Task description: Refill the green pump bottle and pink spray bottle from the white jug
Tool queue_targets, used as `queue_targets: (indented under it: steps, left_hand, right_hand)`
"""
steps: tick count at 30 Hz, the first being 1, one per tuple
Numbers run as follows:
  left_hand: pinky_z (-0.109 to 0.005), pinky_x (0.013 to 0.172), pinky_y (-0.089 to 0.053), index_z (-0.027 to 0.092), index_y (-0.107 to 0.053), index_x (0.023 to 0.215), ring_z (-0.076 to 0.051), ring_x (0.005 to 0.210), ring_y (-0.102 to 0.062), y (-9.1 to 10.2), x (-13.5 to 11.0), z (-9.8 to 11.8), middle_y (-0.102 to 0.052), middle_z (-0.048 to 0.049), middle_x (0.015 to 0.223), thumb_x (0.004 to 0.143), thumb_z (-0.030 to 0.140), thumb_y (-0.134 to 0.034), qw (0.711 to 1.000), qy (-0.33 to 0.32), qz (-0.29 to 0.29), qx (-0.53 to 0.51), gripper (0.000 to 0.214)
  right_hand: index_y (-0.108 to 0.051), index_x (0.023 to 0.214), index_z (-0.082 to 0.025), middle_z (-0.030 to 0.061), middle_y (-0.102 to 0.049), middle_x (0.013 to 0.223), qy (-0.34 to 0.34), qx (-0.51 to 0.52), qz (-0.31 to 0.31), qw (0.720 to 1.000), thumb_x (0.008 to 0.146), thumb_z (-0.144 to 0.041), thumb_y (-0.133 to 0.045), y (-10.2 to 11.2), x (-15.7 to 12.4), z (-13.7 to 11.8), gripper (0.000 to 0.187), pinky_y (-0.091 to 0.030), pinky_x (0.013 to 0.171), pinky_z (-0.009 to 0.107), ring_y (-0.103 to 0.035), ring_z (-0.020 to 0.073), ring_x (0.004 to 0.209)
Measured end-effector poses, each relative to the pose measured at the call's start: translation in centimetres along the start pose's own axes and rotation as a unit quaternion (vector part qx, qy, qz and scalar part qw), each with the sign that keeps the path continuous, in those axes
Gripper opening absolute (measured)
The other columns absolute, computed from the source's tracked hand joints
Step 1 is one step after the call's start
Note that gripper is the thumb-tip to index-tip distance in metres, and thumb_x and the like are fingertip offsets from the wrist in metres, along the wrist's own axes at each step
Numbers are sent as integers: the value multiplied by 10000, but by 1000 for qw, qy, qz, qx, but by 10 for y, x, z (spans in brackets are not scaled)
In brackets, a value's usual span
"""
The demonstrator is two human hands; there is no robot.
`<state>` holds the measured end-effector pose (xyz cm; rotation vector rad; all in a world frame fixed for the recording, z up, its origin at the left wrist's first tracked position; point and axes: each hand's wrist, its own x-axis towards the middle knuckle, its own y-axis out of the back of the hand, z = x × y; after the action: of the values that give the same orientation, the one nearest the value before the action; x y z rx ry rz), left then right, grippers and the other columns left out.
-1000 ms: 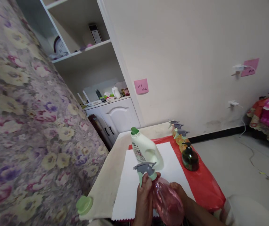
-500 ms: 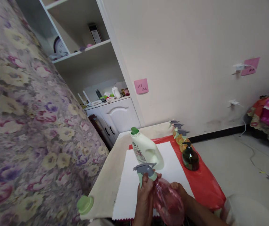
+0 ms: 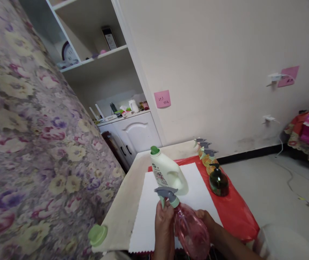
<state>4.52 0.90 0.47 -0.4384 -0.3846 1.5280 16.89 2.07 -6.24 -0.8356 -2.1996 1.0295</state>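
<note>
Working remotely, I have the tilted pink spray bottle at the frame's lower centre, fingers of my left hand curled at its neck, those of my right hand clasping its body.

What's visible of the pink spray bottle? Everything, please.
The pink spray bottle has a shiny, see-through body that looks like plastic, swelling below a narrow neck. On top sit a grey spray head, a pale green collar and a pale green trigger. It is tilted, its head toward the upper left of the view. The left hand holds the neck end; the right hand grips the body's side. I can't tell how full it is.
</note>
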Motion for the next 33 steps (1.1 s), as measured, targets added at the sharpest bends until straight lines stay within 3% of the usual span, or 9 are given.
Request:
queue_targets:
  steps: [5, 10, 17, 24, 30, 33]
  left_hand:
    - [-301, 770, -508, 214, -499, 1059, -177, 830, -660, 7, 3, -5, -639, -33, 969, 606, 357, -825, 988, -83, 95, 84, 576]
    - [-289, 740, -516, 226, -477, 991, -153, 764, -656, 15, 9, -8, -615, -3, 907, 594, 373, -832, 979, -151, 96, 97, 552]
    - [-296, 775, -510, 234, -469, 1024, -170, 855, -656, 9, 7, 4, -624, -30, 1016, 664, 352, -789, 993, -96, 34, 60, 496]
    - [-299, 770, -516, 246, -488, 1066, -165, 877, -634, 10, 9, -3, -594, -39, 1084, 625, 359, -801, 994, -81, 72, 28, 553]
    - [-292, 754, -506, 235, -496, 1056, -156, 833, -647, 14, 8, -4, -576, -46, 1110, 637, 361, -790, 982, -112, 120, 91, 526]
    - [-278, 732, -496, 219, -513, 1011, -161, 782, -655, 16, 6, -1, -632, -16, 941, 639, 338, -796, 976, -114, 128, 136, 482]
  right_hand:
    - [-656, 1010, -106, 132, -741, 910, 40, 20, 5, 999, 524, -236, -554, 4, 3, 3, 514, -495, 790, 377, -673, 285, 896]
    - [-640, 1070, -126, 110, -732, 933, 60, 17, 8, 998, 535, -183, -565, 5, 3, 3, 544, -477, 831, 398, -664, 270, 880]
    - [-633, 1071, -144, 92, -724, 964, 61, -9, 3, 998, 549, -158, -561, 0, -1, -5, 527, -470, 835, 376, -661, 253, 892]
    - [-648, 1040, -179, 56, -702, 1012, 73, -34, 6, 997, 585, -137, -601, -1, -1, -2, 459, -455, 837, 304, -636, 212, 922]
    - [-618, 1078, -182, 59, -673, 1047, 86, -50, 5, 995, 602, -176, -640, -1, -1, -1, 476, -428, 897, 345, -611, 223, 957]
    - [-603, 1074, -168, 65, -658, 1049, 90, -62, 6, 994, 612, -169, -648, -1, -1, -2, 464, -427, 882, 344, -603, 216, 947]
